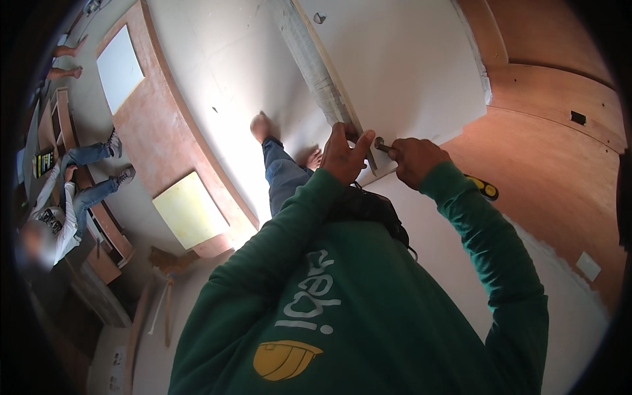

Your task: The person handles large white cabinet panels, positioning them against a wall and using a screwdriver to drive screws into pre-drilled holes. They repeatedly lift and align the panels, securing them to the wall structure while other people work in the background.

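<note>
A long narrow board [306, 59] with a worn grey face and a pale edge runs from the top middle down to my hands. My left hand [345, 155] is closed round its near end, thumb up on the edge. Just to the right, my right hand [418, 161] grips what looks like a hammer [380, 142] close to its metal head. The black and yellow handle end shows past my right wrist. The metal head is beside my left thumb, by the board's edge. Whether a nail is between my left fingers cannot be made out.
A bare foot [315, 158] is beside the board. Brown wooden panels [559, 92] stand at the right. At left, a long wooden panel [141, 125] has white and yellow [191, 210] rectangles. A seated person [62, 204] is at far left; another person's legs show above.
</note>
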The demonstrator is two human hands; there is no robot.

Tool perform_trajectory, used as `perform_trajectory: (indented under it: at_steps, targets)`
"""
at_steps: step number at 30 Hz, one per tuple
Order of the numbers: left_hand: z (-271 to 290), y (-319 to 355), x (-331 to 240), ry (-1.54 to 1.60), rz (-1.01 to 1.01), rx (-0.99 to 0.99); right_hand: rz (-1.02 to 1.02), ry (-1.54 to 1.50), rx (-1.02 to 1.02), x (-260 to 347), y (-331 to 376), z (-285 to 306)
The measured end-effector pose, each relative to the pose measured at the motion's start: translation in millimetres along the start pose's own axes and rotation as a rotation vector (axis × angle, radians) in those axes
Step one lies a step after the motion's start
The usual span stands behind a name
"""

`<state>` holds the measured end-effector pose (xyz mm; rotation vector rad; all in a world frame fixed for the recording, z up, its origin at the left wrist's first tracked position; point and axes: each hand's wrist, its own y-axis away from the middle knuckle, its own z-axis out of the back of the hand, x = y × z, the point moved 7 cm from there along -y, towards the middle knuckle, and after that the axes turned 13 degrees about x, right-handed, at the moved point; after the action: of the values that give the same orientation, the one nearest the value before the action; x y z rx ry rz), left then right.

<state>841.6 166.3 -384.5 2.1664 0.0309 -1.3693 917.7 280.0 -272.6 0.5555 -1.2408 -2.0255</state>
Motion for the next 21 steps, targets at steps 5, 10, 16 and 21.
perform_trajectory:
  at_steps: [5, 10, 16, 21]
  targets:
    - [4.0, -6.2, 5.9, -0.126, -0.055, -0.035, 0.037, 0.176, -0.018, 4.1, -10.0, 12.4]
    - [-11.5, -2.0, 14.3, -0.25, -0.046, 0.034, 0.295, 0.511, -0.261, -3.3, -9.5, -12.2]
    - [-0.1, -20.6, 25.2, -0.445, 0.018, 0.155, 0.2, 0.416, -0.246, -8.2, -11.6, -2.9]
    - [2.3, -14.1, 7.3, -0.392, -0.029, 0.033, 0.217, 0.337, -0.379, -3.1, 4.9, -4.9]
